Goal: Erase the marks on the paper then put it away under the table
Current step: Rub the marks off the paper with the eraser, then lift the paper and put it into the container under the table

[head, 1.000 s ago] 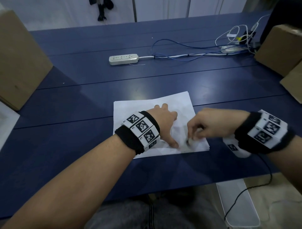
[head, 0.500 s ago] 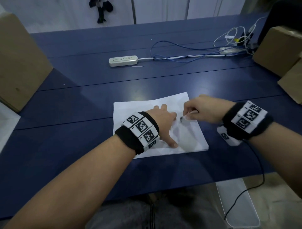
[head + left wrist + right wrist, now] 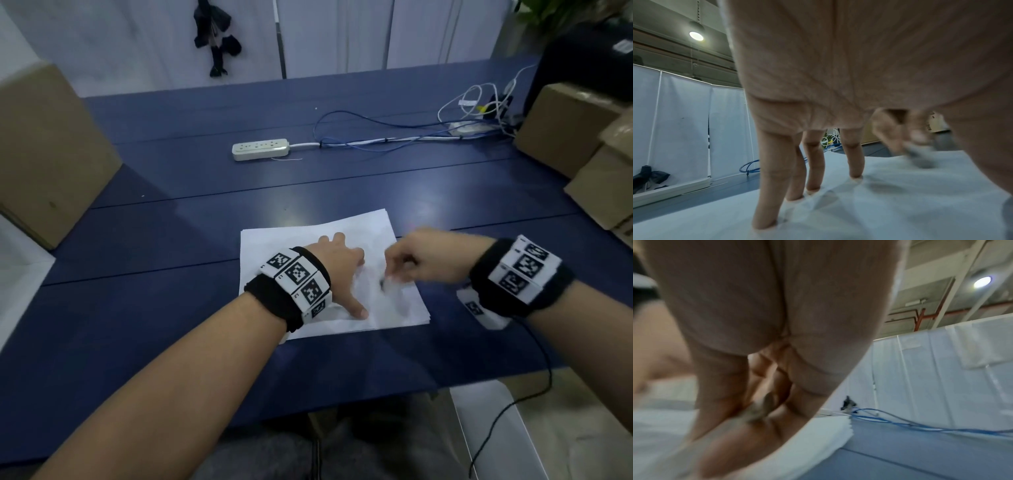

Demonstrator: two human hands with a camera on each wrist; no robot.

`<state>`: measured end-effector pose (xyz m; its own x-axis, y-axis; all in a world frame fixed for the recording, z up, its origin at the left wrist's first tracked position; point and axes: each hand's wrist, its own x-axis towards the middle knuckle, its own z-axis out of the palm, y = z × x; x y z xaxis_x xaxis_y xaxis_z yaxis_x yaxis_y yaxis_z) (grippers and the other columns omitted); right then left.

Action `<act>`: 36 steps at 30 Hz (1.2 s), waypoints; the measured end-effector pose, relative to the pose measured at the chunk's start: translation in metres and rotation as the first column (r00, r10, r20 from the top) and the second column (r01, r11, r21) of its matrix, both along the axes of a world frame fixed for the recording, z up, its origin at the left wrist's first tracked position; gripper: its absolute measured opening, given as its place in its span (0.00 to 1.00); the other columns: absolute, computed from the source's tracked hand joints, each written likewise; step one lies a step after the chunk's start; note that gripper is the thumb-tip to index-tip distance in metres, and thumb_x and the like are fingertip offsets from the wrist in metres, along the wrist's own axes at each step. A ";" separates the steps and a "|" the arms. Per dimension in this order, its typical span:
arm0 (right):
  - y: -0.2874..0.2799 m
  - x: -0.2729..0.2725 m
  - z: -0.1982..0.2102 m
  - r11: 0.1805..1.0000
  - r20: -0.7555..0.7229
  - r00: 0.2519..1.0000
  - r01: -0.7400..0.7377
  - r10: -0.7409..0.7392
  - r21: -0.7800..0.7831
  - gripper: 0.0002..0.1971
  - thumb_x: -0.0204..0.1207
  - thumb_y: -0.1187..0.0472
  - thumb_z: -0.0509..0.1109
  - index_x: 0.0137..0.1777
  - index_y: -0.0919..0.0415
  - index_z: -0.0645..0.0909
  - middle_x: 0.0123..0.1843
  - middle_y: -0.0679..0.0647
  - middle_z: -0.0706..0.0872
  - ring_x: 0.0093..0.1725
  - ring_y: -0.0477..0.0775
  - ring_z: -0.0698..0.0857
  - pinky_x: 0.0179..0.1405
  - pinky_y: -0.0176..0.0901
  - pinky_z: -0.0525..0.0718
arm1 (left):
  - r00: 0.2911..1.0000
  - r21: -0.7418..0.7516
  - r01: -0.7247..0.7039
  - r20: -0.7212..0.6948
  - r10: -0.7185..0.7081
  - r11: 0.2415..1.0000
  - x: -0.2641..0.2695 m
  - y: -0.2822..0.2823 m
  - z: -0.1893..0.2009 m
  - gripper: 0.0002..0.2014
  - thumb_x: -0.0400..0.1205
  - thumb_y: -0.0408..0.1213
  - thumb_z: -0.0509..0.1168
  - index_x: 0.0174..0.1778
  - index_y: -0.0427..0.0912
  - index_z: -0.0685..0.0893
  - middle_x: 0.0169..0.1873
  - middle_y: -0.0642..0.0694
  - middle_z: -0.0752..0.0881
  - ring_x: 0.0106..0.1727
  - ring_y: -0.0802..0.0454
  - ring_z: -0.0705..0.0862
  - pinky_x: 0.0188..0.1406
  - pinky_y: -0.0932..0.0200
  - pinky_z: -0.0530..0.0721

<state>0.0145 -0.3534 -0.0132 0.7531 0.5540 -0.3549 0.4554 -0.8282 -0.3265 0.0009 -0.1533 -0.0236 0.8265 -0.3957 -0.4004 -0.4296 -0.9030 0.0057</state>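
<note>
A white sheet of paper (image 3: 274, 250) lies on the blue table (image 3: 171, 308) in front of me. My left hand (image 3: 339, 263) presses flat on it with spread straight fingers (image 3: 774, 186) and the thumb stretched toward me. My right hand (image 3: 411, 262) pinches a small grey eraser (image 3: 385, 281) and holds its tip on the paper's right half, just right of the left hand. From the left wrist the eraser (image 3: 920, 155) shows as a grey blur on the paper (image 3: 900, 203); from the right wrist the eraser (image 3: 758, 410) sits between curled fingertips.
A white power strip (image 3: 260, 149) and blue cables (image 3: 376, 137) lie on the far half of the table. Cardboard boxes stand at the left (image 3: 44, 150) and right (image 3: 565, 130) edges. A black cord (image 3: 513, 404) hangs off the near right edge.
My right hand with the eraser swung from the paper's near right corner up to its far right part, then back down toward the middle. The left hand stayed pressed on the sheet.
</note>
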 end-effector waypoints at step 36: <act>-0.098 -0.016 -0.006 0.663 0.037 0.667 0.730 -0.744 0.164 0.14 0.77 0.56 0.77 0.47 0.69 0.90 0.37 0.62 0.91 0.35 0.58 0.88 0.33 0.43 0.84 | 0.775 -0.401 -0.542 0.101 0.624 0.738 -0.034 0.135 0.000 0.32 0.77 0.63 0.67 0.70 0.44 0.80 0.64 0.42 0.83 0.64 0.44 0.80 0.63 0.51 0.79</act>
<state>-0.0020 -0.4518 -0.0196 0.9592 -0.1637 -0.2307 -0.2530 -0.8612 -0.4408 -0.0334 -0.0183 -0.0238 0.9851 0.1206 -0.1222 0.1545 -0.9333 0.3243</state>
